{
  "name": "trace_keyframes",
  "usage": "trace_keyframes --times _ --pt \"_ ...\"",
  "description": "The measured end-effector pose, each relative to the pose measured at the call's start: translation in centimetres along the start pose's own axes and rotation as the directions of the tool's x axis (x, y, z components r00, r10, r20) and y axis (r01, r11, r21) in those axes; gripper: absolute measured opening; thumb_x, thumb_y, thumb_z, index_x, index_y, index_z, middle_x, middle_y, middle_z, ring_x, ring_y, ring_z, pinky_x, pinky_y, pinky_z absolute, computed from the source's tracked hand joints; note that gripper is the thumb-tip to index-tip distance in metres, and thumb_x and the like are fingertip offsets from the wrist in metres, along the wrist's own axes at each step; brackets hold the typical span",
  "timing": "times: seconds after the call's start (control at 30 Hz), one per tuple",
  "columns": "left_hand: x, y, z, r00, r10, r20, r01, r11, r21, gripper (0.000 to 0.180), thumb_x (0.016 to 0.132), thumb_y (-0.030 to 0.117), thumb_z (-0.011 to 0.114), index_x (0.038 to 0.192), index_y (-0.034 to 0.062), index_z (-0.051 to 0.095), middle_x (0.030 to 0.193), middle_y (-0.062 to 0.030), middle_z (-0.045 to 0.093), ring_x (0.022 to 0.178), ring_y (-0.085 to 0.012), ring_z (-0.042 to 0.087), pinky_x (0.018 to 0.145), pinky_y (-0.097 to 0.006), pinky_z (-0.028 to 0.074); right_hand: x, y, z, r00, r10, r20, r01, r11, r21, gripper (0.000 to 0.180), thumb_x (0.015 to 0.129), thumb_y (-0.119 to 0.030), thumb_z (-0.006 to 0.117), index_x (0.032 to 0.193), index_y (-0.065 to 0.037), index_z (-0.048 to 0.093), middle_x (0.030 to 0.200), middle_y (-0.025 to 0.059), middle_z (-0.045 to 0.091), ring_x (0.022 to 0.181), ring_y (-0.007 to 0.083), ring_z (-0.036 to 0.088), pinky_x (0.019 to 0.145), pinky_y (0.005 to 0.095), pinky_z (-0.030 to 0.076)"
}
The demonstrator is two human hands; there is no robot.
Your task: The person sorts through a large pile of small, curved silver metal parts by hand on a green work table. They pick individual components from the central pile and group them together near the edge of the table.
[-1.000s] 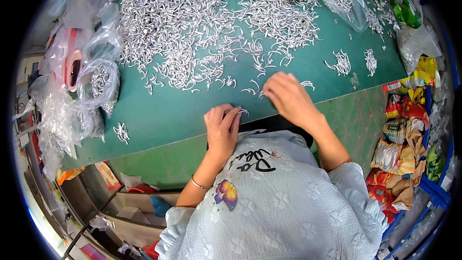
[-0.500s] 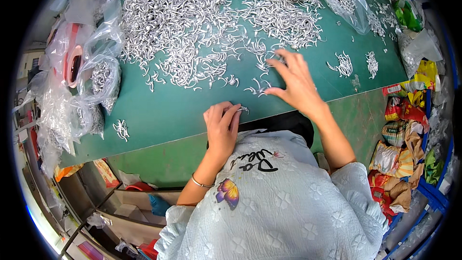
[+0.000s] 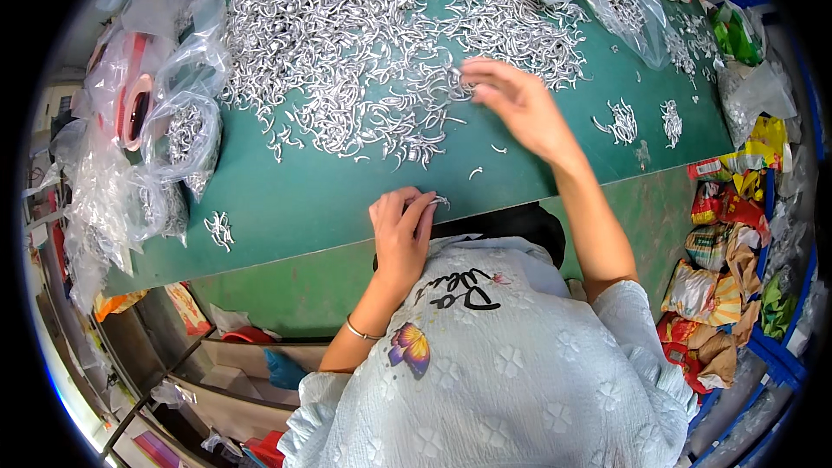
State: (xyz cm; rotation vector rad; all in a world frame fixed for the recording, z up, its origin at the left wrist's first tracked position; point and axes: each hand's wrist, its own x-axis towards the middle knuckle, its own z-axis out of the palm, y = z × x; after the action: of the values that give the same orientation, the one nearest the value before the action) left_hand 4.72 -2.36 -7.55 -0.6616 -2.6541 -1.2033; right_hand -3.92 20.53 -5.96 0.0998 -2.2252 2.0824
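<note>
A wide heap of small curved silver metal pieces (image 3: 338, 43) covers the far part of the green table. My left hand (image 3: 402, 227) rests at the near edge with its fingers pinched together. The tip of a small curved silver piece (image 3: 442, 202) pokes out from between them. Over the right side of the heap's near fringe is my right hand (image 3: 518, 108), fingers stretched out and a little blurred, touching or just above the pieces there. Two loose pieces lie between my hands, one of them a curved silver piece (image 3: 476, 172).
Small piles lie apart on the table (image 3: 286, 199): a left pile (image 3: 219, 230) and two at right, including one pile (image 3: 620, 122). Clear plastic bags of pieces (image 3: 186, 143) line the left side. More bags (image 3: 624, 9) stand far right. Shelves hold colourful packages (image 3: 706, 290).
My right hand has moved away from me and slightly left. Loose pieces near it have shifted toward the heap, leaving two behind. My left hand has stayed almost still.
</note>
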Motion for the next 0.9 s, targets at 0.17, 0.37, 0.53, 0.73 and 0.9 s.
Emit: trace_keyframes --times 0.17,0.37,0.53,0.73,0.9 --pt "0.0 0.0 0.0 1.0 -0.014 -0.002 0.014 1.0 -0.01 0.026 0.075 -0.001 0.072 0.1 0.0057 0.068 0.093 -0.0054 0.058 0.085 -0.023 0.055 0.079 -0.035 0.038 -2.1 -2.6 -2.2 1.0 -0.013 0.005 0.014 0.876 -0.482 0.022 0.082 -0.003 0.068 0.104 -0.002 0.063 0.097 0.0087 0.063 0.084 0.0208 0.062 0.069 0.0331 0.049" --pt "0.0 -0.1 -0.1 0.999 -0.031 0.008 0.031 1.0 -0.006 0.025 0.075 -0.002 0.072 0.099 0.0063 0.069 0.093 -0.0061 0.059 0.086 -0.0239 0.054 0.08 -0.035 0.039 -5.0 -2.8 0.1 0.99 -0.054 0.129 0.133 0.65 -0.749 0.024 0.077 -0.012 0.074 0.094 -0.004 0.061 0.093 0.0099 0.057 0.094 0.0306 0.056 0.08 0.0408 0.044" --pt "0.2 0.1 -0.4 1.0 -0.012 0.013 0.012 1.0 0.005 0.024 0.076 0.0 0.071 0.1 0.0051 0.068 0.093 -0.0048 0.058 0.084 -0.0224 0.055 0.079 -0.036 0.038 -2.1 0.0 2.5 0.969 -0.172 0.174 0.241 0.549 -0.8 0.014 0.081 -0.01 0.067 0.086 -0.002 0.058 0.092 0.0116 0.056 0.09 0.0314 0.054 0.078 0.0411 0.043" --pt "-0.1 -0.2 -0.3 0.999 -0.05 -0.018 0.05 0.999 -0.01 0.024 0.076 -0.002 0.072 0.098 0.0062 0.069 0.091 -0.0059 0.058 0.085 -0.023 0.055 0.08 -0.035 0.037 -3.6 -3.1 -1.2 0.993 -0.03 0.111 0.11 0.523 -0.845 0.01 0.081 -0.008 0.066 0.084 -0.002 0.058 0.085 0.0125 0.058 0.086 0.0326 0.056 0.078 0.0425 0.044" --pt "-0.1 -0.1 -0.3 0.998 -0.055 -0.02 0.055 0.998 -0.012 0.025 0.075 -0.002 0.073 0.098 0.0064 0.068 0.091 -0.0057 0.058 0.085 -0.0228 0.055 0.079 -0.035 0.037 -5.1 -3.8 -4.4 0.982 0.089 0.17 0.118 0.417 -0.901 0.013 0.078 -0.005 0.068 0.085 -0.002 0.058 0.086 0.0124 0.058 0.086 0.0329 0.056 0.079 0.0422 0.045"
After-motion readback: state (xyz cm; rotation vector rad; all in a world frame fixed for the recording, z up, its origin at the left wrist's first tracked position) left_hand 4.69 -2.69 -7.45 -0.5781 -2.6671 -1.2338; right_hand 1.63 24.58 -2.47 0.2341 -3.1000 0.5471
